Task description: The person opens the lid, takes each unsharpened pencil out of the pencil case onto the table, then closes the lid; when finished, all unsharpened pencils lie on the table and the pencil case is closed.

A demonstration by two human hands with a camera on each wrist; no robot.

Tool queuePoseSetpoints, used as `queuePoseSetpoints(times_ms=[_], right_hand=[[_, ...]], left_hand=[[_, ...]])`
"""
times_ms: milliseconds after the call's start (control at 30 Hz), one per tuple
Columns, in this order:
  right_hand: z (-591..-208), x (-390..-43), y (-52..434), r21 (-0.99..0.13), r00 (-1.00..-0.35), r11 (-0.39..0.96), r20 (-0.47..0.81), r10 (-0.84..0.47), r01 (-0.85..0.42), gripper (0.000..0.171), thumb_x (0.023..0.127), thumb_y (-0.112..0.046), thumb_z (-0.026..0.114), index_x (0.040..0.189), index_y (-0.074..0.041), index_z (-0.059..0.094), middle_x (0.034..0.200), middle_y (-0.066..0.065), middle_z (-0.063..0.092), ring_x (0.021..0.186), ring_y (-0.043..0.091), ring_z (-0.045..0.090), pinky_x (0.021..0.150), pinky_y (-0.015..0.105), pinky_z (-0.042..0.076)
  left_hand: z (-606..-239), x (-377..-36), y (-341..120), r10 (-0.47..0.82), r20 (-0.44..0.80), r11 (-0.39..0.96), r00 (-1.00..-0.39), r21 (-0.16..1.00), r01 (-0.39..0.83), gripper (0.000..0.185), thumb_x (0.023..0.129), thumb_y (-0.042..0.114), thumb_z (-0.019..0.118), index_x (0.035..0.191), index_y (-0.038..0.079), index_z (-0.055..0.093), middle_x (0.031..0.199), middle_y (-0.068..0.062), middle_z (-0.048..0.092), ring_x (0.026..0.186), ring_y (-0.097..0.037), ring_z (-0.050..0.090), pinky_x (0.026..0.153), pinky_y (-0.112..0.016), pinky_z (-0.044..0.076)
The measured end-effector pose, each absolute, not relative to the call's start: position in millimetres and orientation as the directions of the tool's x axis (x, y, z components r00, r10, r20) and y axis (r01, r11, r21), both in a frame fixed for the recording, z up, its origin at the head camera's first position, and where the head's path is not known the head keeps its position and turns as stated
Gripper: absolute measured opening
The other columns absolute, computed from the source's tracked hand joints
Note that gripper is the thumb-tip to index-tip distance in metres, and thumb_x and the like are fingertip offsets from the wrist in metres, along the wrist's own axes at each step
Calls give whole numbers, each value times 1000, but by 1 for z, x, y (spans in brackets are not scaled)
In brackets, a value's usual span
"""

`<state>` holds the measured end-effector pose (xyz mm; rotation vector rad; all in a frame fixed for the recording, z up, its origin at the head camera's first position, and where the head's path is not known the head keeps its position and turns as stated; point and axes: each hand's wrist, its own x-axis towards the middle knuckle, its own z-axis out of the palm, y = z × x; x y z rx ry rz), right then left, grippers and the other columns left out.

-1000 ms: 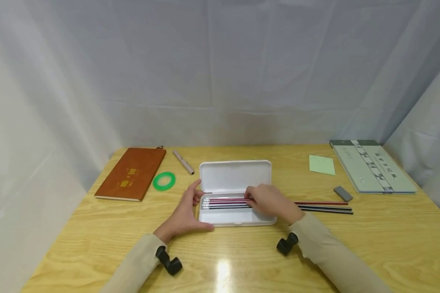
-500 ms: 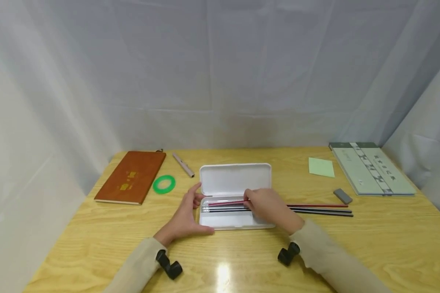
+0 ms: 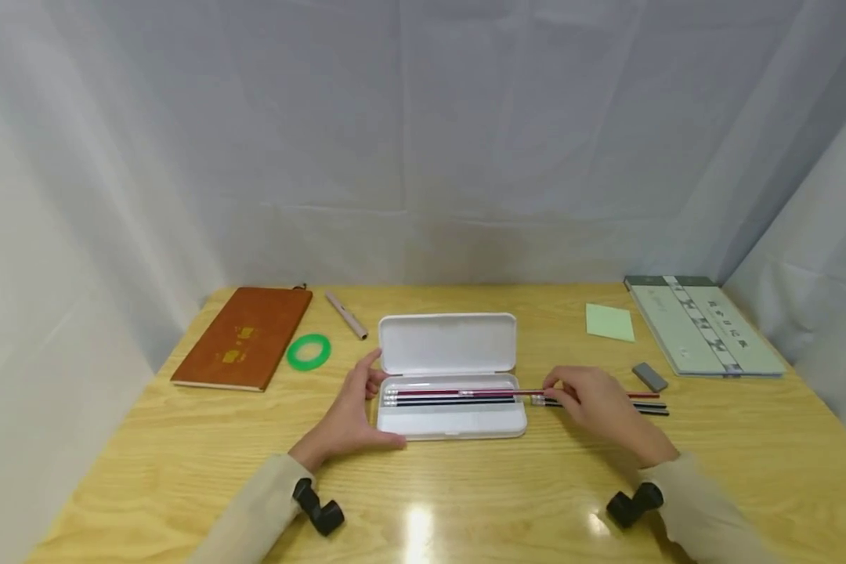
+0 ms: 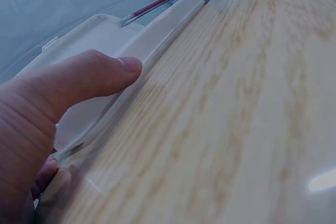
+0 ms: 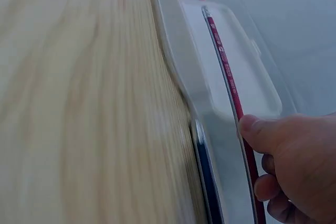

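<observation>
A white pencil case (image 3: 451,427) lies on the table with its lid (image 3: 447,341) raised. My left hand (image 3: 348,411) holds its left end, thumb (image 4: 113,74) along the front edge and fingers at the back corner. Several red and dark pencils (image 3: 430,403) lie lengthwise inside. Just right of the case, my right hand (image 3: 599,403) pinches a red pencil (image 5: 226,66) between thumb and fingers. This pencil's metal-tipped end reaches over the right part of the case. Beneath that hand, red and dark pencils (image 3: 654,411) lie on the table, partly hidden.
At the left are a brown notebook (image 3: 243,337), a green tape ring (image 3: 309,352) and a pale pen (image 3: 346,315). To the right lie a grey eraser (image 3: 649,377), green sticky notes (image 3: 609,321) and a pale green book (image 3: 705,333). A white curtain hangs behind.
From above the pencils in the case, my right hand has lifted a red pencil and moved right with it. My left hand keeps its place on the case.
</observation>
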<state>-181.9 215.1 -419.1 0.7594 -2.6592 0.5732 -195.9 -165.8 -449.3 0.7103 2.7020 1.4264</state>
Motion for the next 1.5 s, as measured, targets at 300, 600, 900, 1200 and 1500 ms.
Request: queuePoseSetpoints(times_ms=[300,600,900,1200,1500], right_hand=[[-427,-161,276,-295,-840,818,406,-361,-494,13,82,-5,73,83,-17,67,69,-13,60,55,-6,34,51,20,34],[-422,-150,303,-335,-876,826,337,-344,-453,16,81,-7,75,82,-20,65,56,-17,36,51,-5,29,48,19,28],[-428,-155,302,-372,-897,826,299,-325,-424,18,80,-7,75,81,-18,62,58,-15,38,51,-4,31,48,20,30],[-419,-168,291,-412,-870,768,286,-402,-491,20,80,-3,75,85,-16,59,61,-14,39,53,-4,32,51,20,34],[-407,-201,213,-466,-837,707,166,-521,-532,6,90,-14,66,96,-15,68,59,-12,44,51,0,37,51,20,34]], left_hand=[[-451,-194,-166,380,196,487,-904,788,376,132,49,29,95,152,15,15,124,-8,48,103,-18,41,91,-32,39],[-448,-197,-165,383,202,474,-901,794,380,129,51,32,95,152,16,16,123,-11,48,103,-20,40,92,-35,37],[-449,-197,-166,384,205,469,-900,797,381,129,51,31,96,152,16,17,123,-11,48,102,-20,40,91,-33,38],[-448,-196,-163,387,211,465,-897,796,388,129,51,29,95,152,15,17,124,-11,48,103,-20,40,91,-33,38],[-448,-197,-164,383,197,477,-903,795,375,129,51,30,95,152,16,16,125,-10,48,104,-20,40,92,-33,39]])
